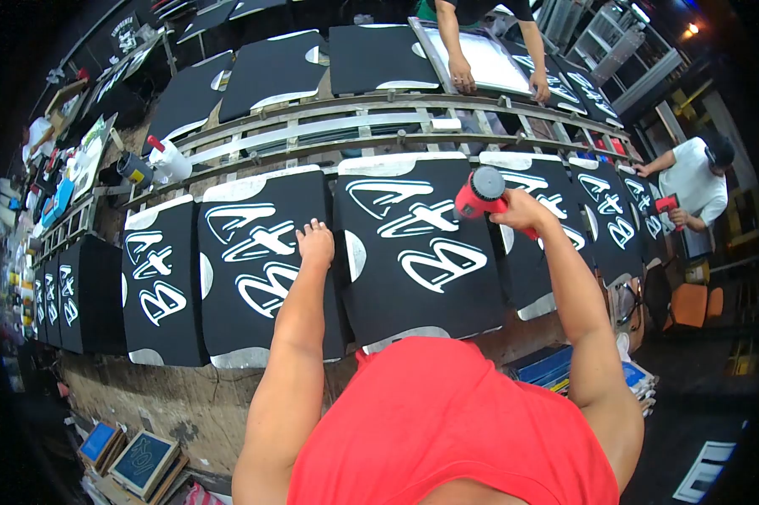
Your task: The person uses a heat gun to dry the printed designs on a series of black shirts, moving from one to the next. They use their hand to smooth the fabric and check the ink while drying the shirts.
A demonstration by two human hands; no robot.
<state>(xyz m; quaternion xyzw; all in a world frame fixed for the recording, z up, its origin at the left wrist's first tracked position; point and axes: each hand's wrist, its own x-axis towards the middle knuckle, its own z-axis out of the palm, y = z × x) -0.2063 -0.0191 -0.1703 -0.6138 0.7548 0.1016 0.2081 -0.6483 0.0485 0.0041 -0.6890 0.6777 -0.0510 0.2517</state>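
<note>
My right hand (518, 212) is wrapped round the handle of a red heat gun (479, 199), whose round grey end faces up, above the right part of a black printed fabric panel (421, 303). White lettering with outlined shapes covers that panel. On the left, my left hand (315, 244) rests with its fingers spread on the right edge of the neighbouring black panel (261, 189), beside its white lettering. Nothing shows in my left hand.
A metal rail frame (295, 156) runs behind the panels. Across it, a co-worker's hands hold a framed screen (480, 59). Another person (695, 185) at the right holds a red tool (667, 204). White and dark containers (170, 160) stand at left; framed screens (143, 465) lie below.
</note>
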